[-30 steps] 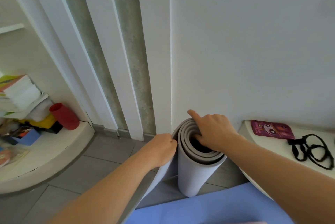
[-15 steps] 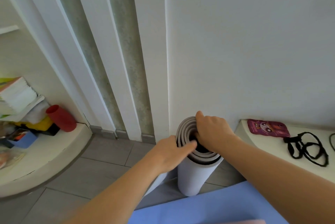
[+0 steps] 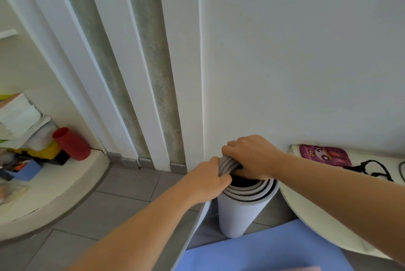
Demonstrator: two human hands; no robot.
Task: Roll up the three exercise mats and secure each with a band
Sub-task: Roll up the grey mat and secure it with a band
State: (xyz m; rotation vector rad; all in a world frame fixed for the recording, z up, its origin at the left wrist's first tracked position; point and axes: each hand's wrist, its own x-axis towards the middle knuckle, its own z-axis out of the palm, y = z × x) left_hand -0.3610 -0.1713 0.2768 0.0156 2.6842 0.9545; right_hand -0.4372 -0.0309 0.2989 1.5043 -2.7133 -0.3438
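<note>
A pale grey exercise mat (image 3: 238,213) stands upright on the tiled floor against the white wall, rolled into a loose spiral with a dark hollow core. Its free outer flap hangs down to the left. My right hand (image 3: 252,155) grips the top edge of the rolled layers from above, fingers pinching them together. My left hand (image 3: 206,179) clasps the same top edge from the left side. A blue mat (image 3: 263,251) lies flat on the floor at the bottom. Black elastic bands (image 3: 372,168) lie on the cream ledge at right.
A pink cartoon pouch (image 3: 324,156) lies on the curved cream ledge (image 3: 311,207) to the right. On the left, a low curved shelf (image 3: 54,196) carries a red cup (image 3: 72,143), stacked books, and a blue box. Vertical white panels stand behind.
Both hands have closed in on the top of the roll; my right hand shifted from the core to pinching the layers, and my left hand moved from the flap to the rim.
</note>
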